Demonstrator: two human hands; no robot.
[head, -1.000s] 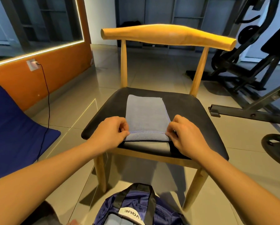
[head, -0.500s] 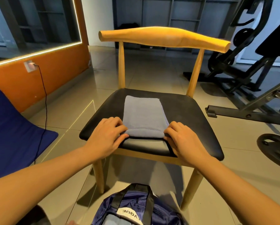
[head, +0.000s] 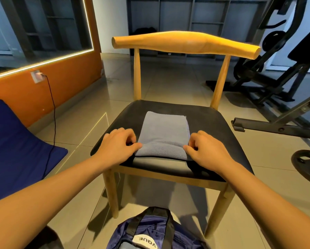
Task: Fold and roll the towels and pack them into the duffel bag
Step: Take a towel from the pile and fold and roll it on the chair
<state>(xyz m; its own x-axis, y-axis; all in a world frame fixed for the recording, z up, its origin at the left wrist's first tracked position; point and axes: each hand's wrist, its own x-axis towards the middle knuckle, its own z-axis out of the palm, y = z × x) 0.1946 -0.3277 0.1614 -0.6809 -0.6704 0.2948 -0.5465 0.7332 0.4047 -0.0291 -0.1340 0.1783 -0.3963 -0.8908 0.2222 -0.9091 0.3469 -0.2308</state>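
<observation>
L hand (head: 117, 147) & R hand (head: 207, 151): fingers curled, pinching opposite ends of the rolled near edge of the gray towel (head: 164, 132). Rest of towel lies flat beyond the fingertips on black chair seat (head: 213, 123). Duffel bag (head: 150, 234) sits on floor below the wrists, in front of chair.

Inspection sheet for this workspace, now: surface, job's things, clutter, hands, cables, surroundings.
Surface: black chair seat on a wooden frame.
Job's things: grey towel lies on the seat with its near end rolled; blue duffel bag stands on the floor in front of the chair.
Clutter: nothing seen.
Hands: left hand and right hand each grip one end of the roll.
Cables: black cable drops from the wall socket to the blue mat.
Surroundings: tiled floor, gym machine, weight plate.
</observation>
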